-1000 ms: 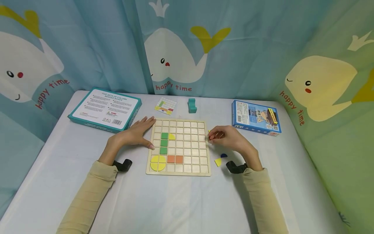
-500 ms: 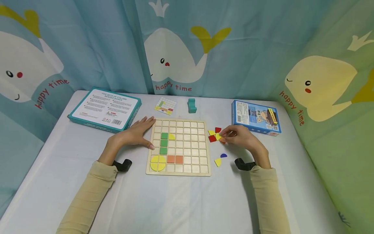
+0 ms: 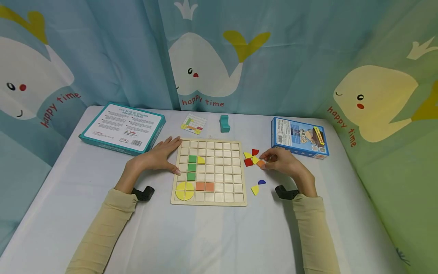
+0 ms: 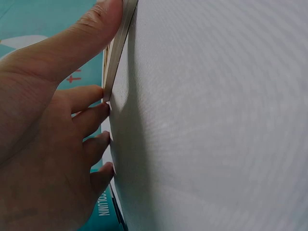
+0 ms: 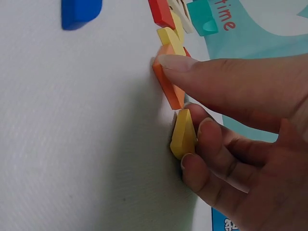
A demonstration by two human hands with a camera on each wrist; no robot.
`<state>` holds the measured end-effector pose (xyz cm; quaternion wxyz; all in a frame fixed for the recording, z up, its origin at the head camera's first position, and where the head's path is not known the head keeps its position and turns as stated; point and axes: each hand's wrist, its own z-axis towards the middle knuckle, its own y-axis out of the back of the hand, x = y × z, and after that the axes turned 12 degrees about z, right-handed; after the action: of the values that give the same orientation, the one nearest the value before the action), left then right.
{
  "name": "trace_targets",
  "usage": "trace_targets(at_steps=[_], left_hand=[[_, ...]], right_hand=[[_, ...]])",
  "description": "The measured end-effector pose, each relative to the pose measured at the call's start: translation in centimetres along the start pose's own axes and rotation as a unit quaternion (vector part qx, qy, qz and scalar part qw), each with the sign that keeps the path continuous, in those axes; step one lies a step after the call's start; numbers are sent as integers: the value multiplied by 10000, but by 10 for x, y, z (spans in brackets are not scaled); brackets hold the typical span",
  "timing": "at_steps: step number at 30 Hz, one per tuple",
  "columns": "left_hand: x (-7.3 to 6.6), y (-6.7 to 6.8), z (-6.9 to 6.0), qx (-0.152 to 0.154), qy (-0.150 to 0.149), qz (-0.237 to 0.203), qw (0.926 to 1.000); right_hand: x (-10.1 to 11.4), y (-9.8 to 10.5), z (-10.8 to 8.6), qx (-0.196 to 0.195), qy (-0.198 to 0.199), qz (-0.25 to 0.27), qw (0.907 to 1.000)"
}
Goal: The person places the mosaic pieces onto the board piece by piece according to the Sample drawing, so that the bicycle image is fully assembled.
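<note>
A wooden grid board (image 3: 210, 177) lies on the table, with green squares (image 3: 192, 167), orange squares (image 3: 205, 186) and yellow quarter-circles (image 3: 184, 191) in some cells. My left hand (image 3: 157, 156) rests with extended fingers along its left edge, the thumb (image 4: 103, 21) touching the rim. To the board's right, my right hand (image 3: 284, 161) pinches a loose orange square tile (image 5: 169, 79), thumb on its face. Close below the fingertips is a yellow tile (image 5: 183, 134). Beside them lie red tiles (image 3: 248, 162) and yellow tiles (image 3: 247, 155).
A yellow tile (image 3: 255, 190) and a blue half-circle (image 3: 261, 182) lie nearer me, right of the board. Behind it are a pattern card (image 3: 194, 124) and a teal stand (image 3: 224, 124). A teal box (image 3: 124, 127) sits back left, a blue box (image 3: 299, 137) back right.
My right hand has moved right from the board's edge to the loose pile, uncovering red and yellow tiles, and its fingertips have spread slightly at the orange tile. My left hand stays in place.
</note>
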<state>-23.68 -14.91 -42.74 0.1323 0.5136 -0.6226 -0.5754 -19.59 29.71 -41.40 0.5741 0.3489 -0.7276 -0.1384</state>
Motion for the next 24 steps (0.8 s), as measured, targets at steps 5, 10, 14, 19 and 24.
trace_targets(at_steps=[5, 10, 14, 19, 24], left_hand=[[1, 0, 0, 1, 11, 14, 10000], [1, 0, 1, -20, -21, -7, 10000], [1, 0, 1, 16, 14, 9, 10000], [1, 0, 0, 21, 16, 12, 10000], [0, 0, 1, 24, 34, 15, 10000]], right_hand=[[0, -1, 0, -21, -63, -63, 10000], [1, -3, 1, -105, -69, -32, 9999], [4, -4, 1, -139, -39, 115, 9998], [8, -5, -1, -77, -22, 302, 9995], [11, -4, -3, 36, 38, 375, 9993]])
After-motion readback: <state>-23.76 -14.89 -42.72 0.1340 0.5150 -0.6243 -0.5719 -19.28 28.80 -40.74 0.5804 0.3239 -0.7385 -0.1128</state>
